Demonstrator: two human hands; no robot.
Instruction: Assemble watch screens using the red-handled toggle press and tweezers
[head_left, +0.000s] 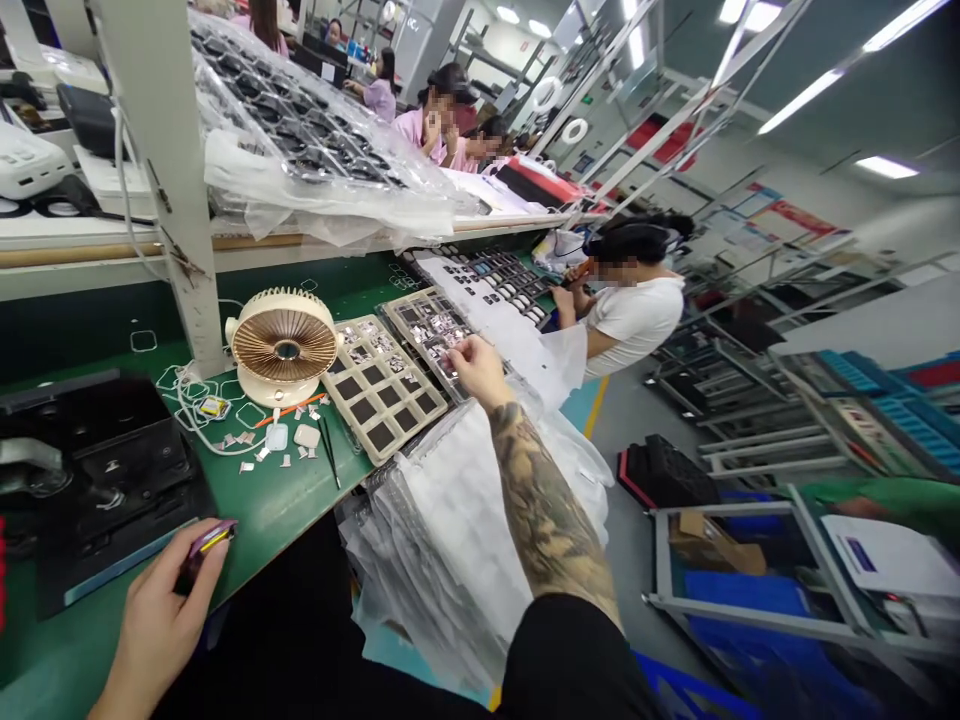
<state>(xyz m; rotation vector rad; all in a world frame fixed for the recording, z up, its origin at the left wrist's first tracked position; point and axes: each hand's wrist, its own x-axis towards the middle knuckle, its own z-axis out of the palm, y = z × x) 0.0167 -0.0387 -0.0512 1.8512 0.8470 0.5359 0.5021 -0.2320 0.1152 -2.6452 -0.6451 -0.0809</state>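
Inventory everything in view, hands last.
Bench: one, green, left half.
Fan: one, cream, on bench.
Compartment trays: two, beige, right of fan.
Metallic pieces: several, silvery, near fan.
Thin tool: one, black, beside nearer tray.
Fixture: one, black, bench's left end.
Packaged tray: count unclear, black, upper shelf.
Plastic sheets: many, whitish, below trays.
Workers: several, pink or white clothes, behind and right.
Ceiling lights: several, white, upper right.
Left hand: one, bare, lower left, holding purple-yellow item.
Right hand: one, bare, over farther tray.

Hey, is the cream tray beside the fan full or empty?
Partly filled: the cream tray holds small shiny parts toward its far end, while only dark squares show toward its near end.
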